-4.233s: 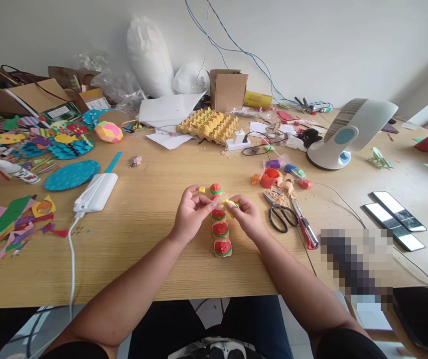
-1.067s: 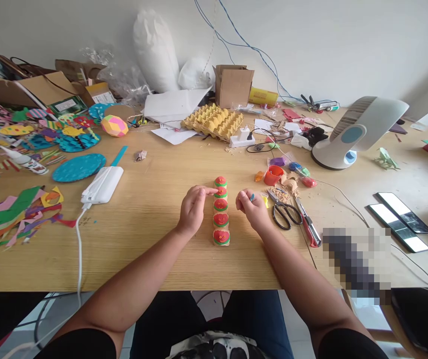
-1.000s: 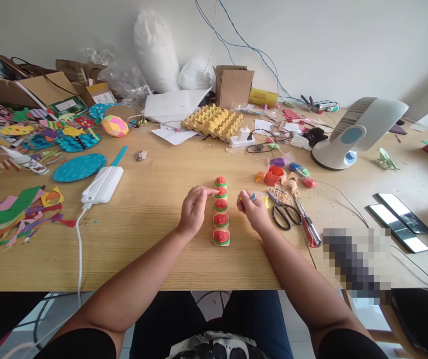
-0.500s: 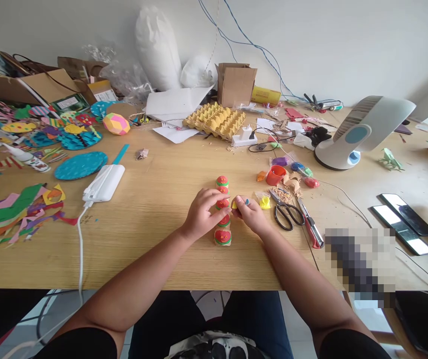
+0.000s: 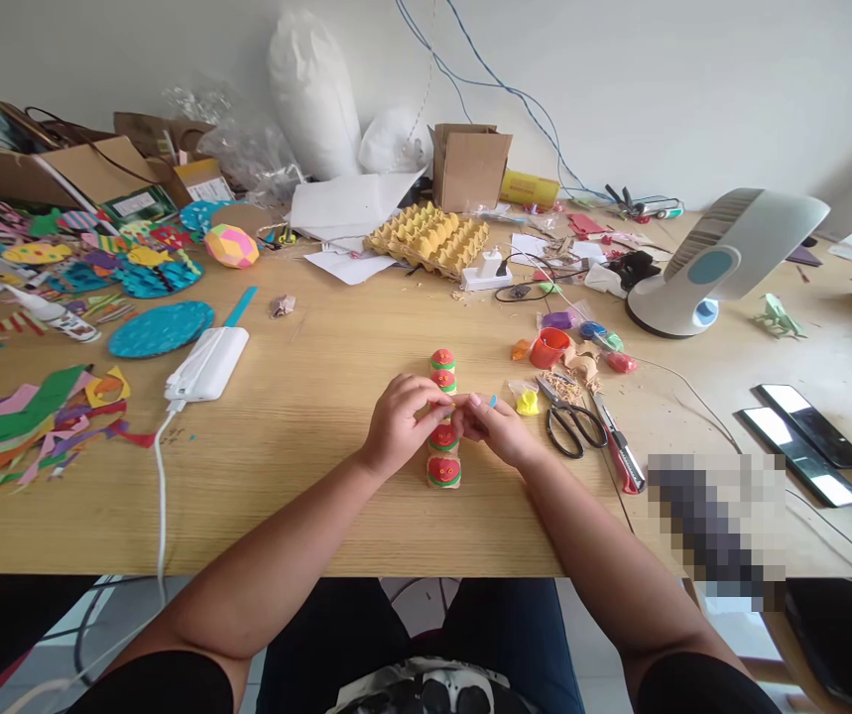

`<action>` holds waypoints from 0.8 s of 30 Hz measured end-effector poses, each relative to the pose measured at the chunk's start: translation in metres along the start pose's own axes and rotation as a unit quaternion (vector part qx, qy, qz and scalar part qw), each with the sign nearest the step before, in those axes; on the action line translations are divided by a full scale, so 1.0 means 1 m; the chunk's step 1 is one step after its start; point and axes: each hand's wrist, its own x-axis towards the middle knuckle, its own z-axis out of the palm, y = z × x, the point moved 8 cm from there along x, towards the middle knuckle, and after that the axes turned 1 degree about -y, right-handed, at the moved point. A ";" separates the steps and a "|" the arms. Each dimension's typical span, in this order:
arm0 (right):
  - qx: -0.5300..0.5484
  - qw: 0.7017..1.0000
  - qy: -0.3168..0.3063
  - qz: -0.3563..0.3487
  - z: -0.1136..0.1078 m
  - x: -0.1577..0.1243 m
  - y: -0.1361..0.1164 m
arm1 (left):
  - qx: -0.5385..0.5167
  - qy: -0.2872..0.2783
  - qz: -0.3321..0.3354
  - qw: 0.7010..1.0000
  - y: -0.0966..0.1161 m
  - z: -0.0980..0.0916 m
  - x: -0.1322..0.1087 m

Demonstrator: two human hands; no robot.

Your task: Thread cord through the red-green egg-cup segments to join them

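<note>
A row of small red domes with green rims [image 5: 442, 416] lies on the wooden table [image 5: 306, 436], running away from me. My left hand [image 5: 398, 424] and my right hand [image 5: 495, 428] meet over the middle of that row, fingers curled and pinched together. A small yellow piece shows between the fingertips, and a bit of blue sits on my right fingers. The domes under my hands are partly hidden. A loose yellow scrap [image 5: 526, 402] lies just right of my right hand.
Black-handled scissors [image 5: 570, 424] and a red utility knife [image 5: 619, 456] lie to the right, with an orange cup [image 5: 548, 347] and coloured bits. A white fan [image 5: 723, 260], two phones [image 5: 797, 436], a yellow egg tray [image 5: 429, 238], a white power bank [image 5: 206, 364] and paper scraps [image 5: 24, 426] surround the area.
My hands were apart on either side of the row a second ago. They have come together over its middle, and the yellow piece now sits between the fingertips.
</note>
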 end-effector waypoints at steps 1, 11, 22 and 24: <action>0.012 1.000 -0.001 0.003 0.000 0.000 0.001 | -0.006 0.001 0.003 1.000 0.001 0.000 0.000; 0.036 0.997 0.071 0.011 -0.015 0.001 0.008 | -0.060 -0.037 -0.026 0.997 -0.002 0.011 -0.007; -0.156 0.980 0.113 -0.054 -0.018 -0.001 -0.016 | -0.029 -0.035 -0.003 0.999 -0.003 0.010 -0.004; -0.194 0.972 0.116 -0.067 -0.017 -0.002 -0.019 | -0.032 -0.029 -0.004 0.999 -0.003 0.009 -0.004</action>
